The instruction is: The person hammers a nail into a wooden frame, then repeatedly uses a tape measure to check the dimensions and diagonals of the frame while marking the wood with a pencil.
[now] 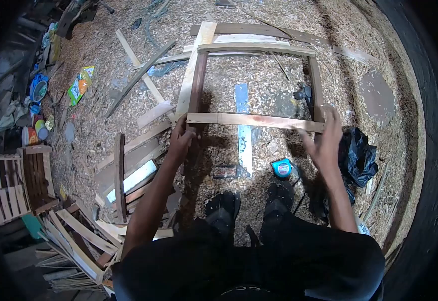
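Observation:
A wooden frame (pixel 256 48) stands in front of me, with a pale wooden slat (pixel 251 119) across its near side. My left hand (pixel 183 138) is closed around the slat's left end, where it meets the frame's left upright. At the other end, my right hand (pixel 327 140) has its thumb and fingers spread around the corner. Its fingers lie by the slat's end, and the thumb is slightly blurred. A blue tape measure (pixel 282 168) lies on the floor below the slat, near my feet.
Wood shavings (pixel 219 90) cover the floor. Loose boards (pixel 120 175) lie at left, near wooden crates (pixel 8 188). A black plastic bag (pixel 358 158) sits at right. A blue-and-white strip (pixel 242 100) shows through the frame, and a colourful packet (pixel 81 85) lies far left.

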Demonstrator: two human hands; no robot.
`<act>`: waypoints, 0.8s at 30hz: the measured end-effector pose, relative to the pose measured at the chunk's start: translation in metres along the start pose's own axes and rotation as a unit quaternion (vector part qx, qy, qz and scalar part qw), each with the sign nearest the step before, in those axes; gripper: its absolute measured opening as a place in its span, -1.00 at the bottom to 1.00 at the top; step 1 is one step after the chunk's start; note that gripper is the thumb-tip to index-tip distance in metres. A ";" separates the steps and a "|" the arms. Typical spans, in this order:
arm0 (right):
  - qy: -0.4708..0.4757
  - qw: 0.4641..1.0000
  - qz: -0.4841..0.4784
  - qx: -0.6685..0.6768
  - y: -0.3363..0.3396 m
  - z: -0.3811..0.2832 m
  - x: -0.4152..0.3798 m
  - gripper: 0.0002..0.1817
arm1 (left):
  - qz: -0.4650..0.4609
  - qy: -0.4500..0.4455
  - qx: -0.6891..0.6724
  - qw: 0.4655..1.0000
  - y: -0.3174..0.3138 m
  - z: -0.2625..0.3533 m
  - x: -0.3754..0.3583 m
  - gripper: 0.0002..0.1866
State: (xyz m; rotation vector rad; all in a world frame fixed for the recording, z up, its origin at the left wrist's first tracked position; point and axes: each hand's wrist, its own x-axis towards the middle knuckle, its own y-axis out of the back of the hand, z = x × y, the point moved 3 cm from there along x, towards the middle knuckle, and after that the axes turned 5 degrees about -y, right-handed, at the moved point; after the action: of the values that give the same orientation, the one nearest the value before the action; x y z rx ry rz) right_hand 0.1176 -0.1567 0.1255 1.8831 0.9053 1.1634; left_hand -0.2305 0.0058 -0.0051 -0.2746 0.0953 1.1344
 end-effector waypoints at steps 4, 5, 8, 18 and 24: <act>0.148 0.976 -0.138 0.079 -0.042 -0.070 0.018 -0.30 | 0.014 0.094 -0.085 0.992 0.001 -0.004 -0.009 -0.34; 0.171 0.965 -0.175 0.091 -0.055 -0.083 0.017 -0.35 | 0.026 0.084 -0.114 0.990 -0.001 -0.006 -0.010 -0.38; 0.213 0.953 -0.204 0.065 -0.092 -0.105 0.017 -0.45 | 0.061 0.062 -0.176 0.981 -0.011 -0.009 -0.010 -0.46; 0.202 0.941 -0.252 0.104 -0.115 -0.103 0.014 -0.53 | 0.076 -0.026 -0.086 0.993 -0.010 0.010 -0.020 -0.56; 0.200 0.950 -0.206 0.127 -0.109 -0.116 0.017 -0.55 | 0.089 0.029 -0.114 0.989 -0.004 0.004 -0.022 -0.67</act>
State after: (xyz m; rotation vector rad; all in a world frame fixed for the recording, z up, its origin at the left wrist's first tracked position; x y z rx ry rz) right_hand -0.0039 -0.0646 0.0769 1.5544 1.6532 1.2242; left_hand -0.2369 -0.0142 0.0042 -0.5105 0.0413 1.3168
